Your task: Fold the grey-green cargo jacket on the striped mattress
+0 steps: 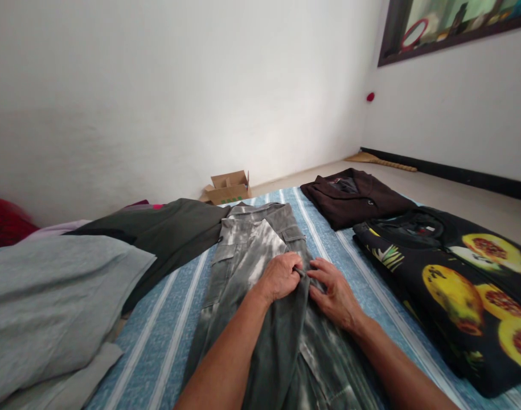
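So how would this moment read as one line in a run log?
left hand: pinching fold of grey trousers | right hand: fingers on same fold | surface: striped blue sheet | right side: folded fruit-print shirt

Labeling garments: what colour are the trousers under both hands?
Grey-green, with pale bleached patches; head view.

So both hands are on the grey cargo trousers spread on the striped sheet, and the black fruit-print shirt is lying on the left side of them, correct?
Not quite. The left hand and right hand are on the grey cargo trousers on the striped sheet, but the head view shows the black fruit-print shirt lying on their right side, not the left.
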A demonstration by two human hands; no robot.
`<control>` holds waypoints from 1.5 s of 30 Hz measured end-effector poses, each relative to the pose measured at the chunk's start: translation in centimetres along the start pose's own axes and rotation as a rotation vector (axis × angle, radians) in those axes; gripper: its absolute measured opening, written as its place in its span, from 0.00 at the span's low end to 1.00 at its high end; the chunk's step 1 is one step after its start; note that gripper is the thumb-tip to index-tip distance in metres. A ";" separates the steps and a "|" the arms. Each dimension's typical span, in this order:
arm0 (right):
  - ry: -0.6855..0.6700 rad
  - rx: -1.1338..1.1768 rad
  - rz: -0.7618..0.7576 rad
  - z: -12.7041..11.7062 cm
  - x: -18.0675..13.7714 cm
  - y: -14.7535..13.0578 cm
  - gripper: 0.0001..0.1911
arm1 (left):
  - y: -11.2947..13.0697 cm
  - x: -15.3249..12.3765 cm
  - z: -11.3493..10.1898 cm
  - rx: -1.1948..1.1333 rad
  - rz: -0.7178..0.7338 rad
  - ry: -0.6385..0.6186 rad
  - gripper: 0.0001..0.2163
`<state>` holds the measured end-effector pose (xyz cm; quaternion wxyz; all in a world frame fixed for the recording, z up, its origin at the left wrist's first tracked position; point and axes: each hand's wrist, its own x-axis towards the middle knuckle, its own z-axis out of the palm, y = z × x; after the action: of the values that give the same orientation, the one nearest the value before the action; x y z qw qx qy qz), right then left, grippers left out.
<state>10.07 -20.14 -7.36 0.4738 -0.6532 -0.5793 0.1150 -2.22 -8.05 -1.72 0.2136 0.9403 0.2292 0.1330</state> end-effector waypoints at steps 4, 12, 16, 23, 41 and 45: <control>-0.011 0.031 0.002 0.1 0.1 -0.1 0.12 | 0.0 0.0 0.0 -0.029 -0.006 0.029 0.09; -0.044 0.044 0.034 -0.1 0.3 -0.5 0.14 | 0.2 -0.1 0.1 -0.058 -0.026 0.089 0.09; -0.052 0.041 0.059 -0.2 0.4 -0.8 0.13 | 0.4 -0.1 0.1 -0.073 -0.052 0.122 0.09; -0.070 -0.004 0.058 -0.3 0.5 -0.8 0.12 | 0.5 -0.1 0.4 -0.020 -0.076 0.127 0.09; -0.050 -0.003 -0.021 0.3 0.1 -0.6 0.16 | 0.6 -0.1 0.7 0.001 -0.076 0.152 0.08; -0.048 -0.031 0.005 0.4 0.0 -0.7 0.16 | 0.7 -0.1 0.9 0.035 -0.081 0.168 0.08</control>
<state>9.36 -19.99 -7.03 0.4495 -0.6589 -0.5906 0.1226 -1.76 -9.01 -2.21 0.1826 0.9193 0.2866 0.1986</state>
